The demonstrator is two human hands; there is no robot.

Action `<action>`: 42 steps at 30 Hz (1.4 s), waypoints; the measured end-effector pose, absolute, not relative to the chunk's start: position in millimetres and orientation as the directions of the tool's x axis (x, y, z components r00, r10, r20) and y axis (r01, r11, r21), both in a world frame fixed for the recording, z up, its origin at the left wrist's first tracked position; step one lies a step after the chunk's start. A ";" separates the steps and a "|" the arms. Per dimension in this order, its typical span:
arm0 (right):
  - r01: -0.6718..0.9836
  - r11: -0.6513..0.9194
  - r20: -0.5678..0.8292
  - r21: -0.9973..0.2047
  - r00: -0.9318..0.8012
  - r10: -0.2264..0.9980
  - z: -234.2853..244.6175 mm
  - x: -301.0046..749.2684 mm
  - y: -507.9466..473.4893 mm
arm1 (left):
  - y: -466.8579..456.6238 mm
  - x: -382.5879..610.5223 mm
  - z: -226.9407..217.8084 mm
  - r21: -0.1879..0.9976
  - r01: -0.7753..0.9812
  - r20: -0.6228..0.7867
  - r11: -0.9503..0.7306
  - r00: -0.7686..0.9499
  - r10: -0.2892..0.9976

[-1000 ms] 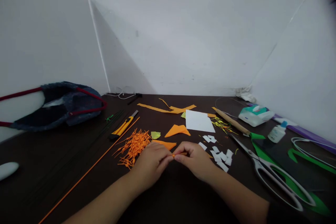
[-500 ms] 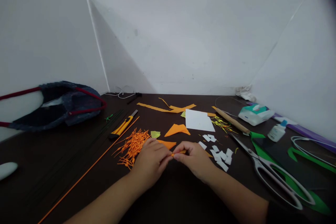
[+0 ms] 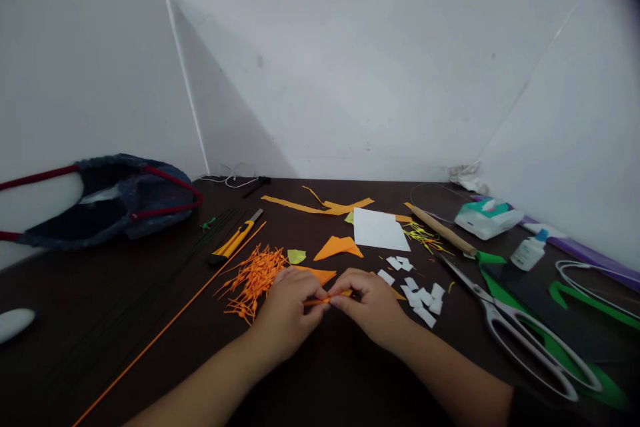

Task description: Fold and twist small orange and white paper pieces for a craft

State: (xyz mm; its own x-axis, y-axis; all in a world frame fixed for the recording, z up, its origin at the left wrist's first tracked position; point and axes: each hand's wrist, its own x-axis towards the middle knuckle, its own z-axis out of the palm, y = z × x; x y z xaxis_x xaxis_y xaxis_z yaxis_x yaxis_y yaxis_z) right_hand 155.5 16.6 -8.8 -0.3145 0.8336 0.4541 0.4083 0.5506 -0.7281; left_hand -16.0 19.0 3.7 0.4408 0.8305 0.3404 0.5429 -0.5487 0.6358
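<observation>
My left hand point(image 3: 287, 310) and my right hand point(image 3: 370, 303) meet at the middle of the dark table point(image 3: 125, 320). Both pinch one thin orange paper strip point(image 3: 324, 299) that runs between their fingertips. Left of my left hand lies a heap of fine orange paper slivers point(image 3: 255, 275). An orange paper scrap point(image 3: 315, 273) lies just behind my hands, and a triangular orange piece point(image 3: 337, 248) lies farther back. Small white paper rectangles point(image 3: 420, 293) are scattered to the right of my right hand.
Large scissors point(image 3: 520, 330) lie at the right over green paper point(image 3: 493, 280). A white sheet point(image 3: 379, 230), wooden stick point(image 3: 440, 230), glue bottle point(image 3: 529, 250), tissue pack point(image 3: 487, 218), yellow utility knife point(image 3: 235, 240), long orange stick point(image 3: 170, 323) and dark bag point(image 3: 110, 197) surround the hands.
More of the orange strip shows between my fingertips now, drawn out towards my left hand. My hands have stayed in nearly the same place.
</observation>
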 end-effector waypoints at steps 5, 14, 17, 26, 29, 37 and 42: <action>0.418 0.683 0.555 -0.599 -0.399 0.730 -10.4 156.8 14.6 | 19.3 -18.3 5.1 0.845 0.378 0.146 -0.379 0.519 0.842; 0.379 0.567 0.473 -0.732 -0.317 0.822 -9.3 154.1 15.4 | 17.4 -13.8 2.4 0.710 0.536 0.255 -0.456 0.408 0.876; 0.353 0.528 0.442 -0.772 -0.300 0.846 -8.5 152.7 14.1 | 16.0 -13.8 1.7 0.620 0.600 0.306 -0.505 0.408 0.860; 0.356 0.611 0.507 -0.707 -0.347 0.789 -9.4 156.1 16.3 | 18.3 -16.5 7.0 0.778 0.457 0.130 -0.432 0.555 0.822; 0.350 0.610 0.505 -0.711 -0.348 0.790 -8.5 156.2 16.3 | 18.4 -15.0 6.1 0.761 0.493 0.135 -0.422 0.517 0.846; 0.304 0.459 0.388 -0.835 -0.265 0.883 -10.2 154.4 15.8 | 16.2 -12.7 0.3 0.505 0.660 0.396 -0.556 0.395 0.829; 0.296 0.448 0.382 -0.844 -0.255 0.888 -7.8 154.7 16.1 | 16.4 -13.6 4.3 0.589 0.608 0.330 -0.532 0.421 0.845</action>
State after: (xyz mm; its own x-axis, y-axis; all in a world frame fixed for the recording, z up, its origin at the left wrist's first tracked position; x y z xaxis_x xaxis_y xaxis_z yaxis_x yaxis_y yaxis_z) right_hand 154.7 16.1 -7.8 -0.2548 0.8884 0.3819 0.2958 0.4476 -0.8439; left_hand -13.6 16.4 4.3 0.4206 0.8452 0.3298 0.6077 -0.5324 0.5893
